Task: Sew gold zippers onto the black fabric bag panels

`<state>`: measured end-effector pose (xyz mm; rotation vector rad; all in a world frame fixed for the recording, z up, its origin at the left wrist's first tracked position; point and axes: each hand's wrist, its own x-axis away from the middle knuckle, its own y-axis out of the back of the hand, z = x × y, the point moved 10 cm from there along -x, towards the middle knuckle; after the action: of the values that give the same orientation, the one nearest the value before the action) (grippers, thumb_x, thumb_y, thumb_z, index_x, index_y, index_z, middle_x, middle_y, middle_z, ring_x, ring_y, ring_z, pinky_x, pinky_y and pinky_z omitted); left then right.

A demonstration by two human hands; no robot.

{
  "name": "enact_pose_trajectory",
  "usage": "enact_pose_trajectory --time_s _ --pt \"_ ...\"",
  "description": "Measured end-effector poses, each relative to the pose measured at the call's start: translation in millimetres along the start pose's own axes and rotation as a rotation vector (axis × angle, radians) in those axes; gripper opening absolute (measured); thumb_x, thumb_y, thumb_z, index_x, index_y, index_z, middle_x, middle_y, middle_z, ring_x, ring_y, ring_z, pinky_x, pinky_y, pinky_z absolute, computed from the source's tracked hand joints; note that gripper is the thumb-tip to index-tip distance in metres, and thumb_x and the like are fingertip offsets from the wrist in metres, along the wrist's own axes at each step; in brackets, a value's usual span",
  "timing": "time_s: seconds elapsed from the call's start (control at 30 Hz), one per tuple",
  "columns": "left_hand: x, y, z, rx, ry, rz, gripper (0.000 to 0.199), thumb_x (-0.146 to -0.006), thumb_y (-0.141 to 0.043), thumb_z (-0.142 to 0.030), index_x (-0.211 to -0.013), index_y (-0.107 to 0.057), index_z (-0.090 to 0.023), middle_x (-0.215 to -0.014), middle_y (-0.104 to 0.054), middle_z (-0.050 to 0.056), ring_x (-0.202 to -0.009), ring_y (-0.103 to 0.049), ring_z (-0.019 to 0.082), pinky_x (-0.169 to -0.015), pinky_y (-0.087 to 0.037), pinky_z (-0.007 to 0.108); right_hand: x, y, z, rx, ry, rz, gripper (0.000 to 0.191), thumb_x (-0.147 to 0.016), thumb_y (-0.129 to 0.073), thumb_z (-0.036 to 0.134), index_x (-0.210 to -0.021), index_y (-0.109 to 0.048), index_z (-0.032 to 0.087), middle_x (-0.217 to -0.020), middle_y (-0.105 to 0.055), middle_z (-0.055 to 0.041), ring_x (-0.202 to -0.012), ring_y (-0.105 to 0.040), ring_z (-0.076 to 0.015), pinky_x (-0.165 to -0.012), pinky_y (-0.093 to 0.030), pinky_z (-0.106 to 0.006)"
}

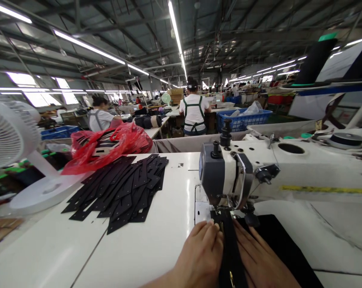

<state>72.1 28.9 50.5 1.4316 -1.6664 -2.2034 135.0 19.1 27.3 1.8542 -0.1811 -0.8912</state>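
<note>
A black fabric piece (281,240) with a dark strip (230,248) along it lies under the head of a white and grey sewing machine (289,172). Small gold-coloured metal parts show on the strip. My left hand (203,248) is closed at the strip's left edge, fingertips bent together just in front of the presser area. To the right of the strip, my right hand (259,256) lies flat on the black fabric with its fingers stretched forward. The needle itself is hidden.
Black strips with small holes (127,188) are heaped on the white table (157,240) at the left. Behind them is a red plastic bag (109,144); a white fan (15,136) stands far left. A person (194,110) sits ahead, beside a blue basket (243,119).
</note>
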Motion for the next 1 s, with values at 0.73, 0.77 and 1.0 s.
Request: enact_pose_trajectory --time_s 0.73,0.77,1.0 --pt "-6.6 -5.5 8.7 0.038 0.002 -0.043 0.034 -0.095 -0.028 -0.011 -0.094 -0.061 -0.005 -0.091 -0.064 0.013 -0.085 -0.063 0.021 -0.083 -0.054 0.035 -11.0 -3.5 -6.2 0.047 0.049 0.027 0.058 -0.077 -0.042 0.013 -0.134 -0.04 0.004 -0.12 -0.059 -0.0155 -0.109 -0.057 -0.0247 -0.084 -0.053 -0.037" --pt "-6.8 -5.4 8.9 0.039 0.003 -0.044 0.033 -0.095 -0.028 -0.011 -0.094 -0.061 -0.005 -0.091 -0.063 0.013 -0.085 -0.063 0.021 -0.083 -0.054 0.035 -11.0 -3.2 -6.3 0.051 0.049 0.024 0.058 -0.077 -0.042 0.013 -0.134 -0.04 0.004 -0.12 -0.059 -0.0155 -0.109 -0.057 -0.0245 -0.084 -0.053 -0.037" --pt "-5.2 -10.4 9.2 0.04 0.001 0.0 0.028 -0.093 -0.032 -0.008 -0.096 -0.06 -0.005 -0.093 -0.062 0.013 -0.089 -0.061 0.021 -0.086 -0.052 0.036 -8.3 -2.1 -8.7 0.026 0.04 -0.009 0.064 -0.075 -0.041 0.011 -0.138 -0.033 0.004 -0.12 -0.059 -0.0147 -0.109 -0.057 -0.0236 -0.084 -0.053 -0.036"
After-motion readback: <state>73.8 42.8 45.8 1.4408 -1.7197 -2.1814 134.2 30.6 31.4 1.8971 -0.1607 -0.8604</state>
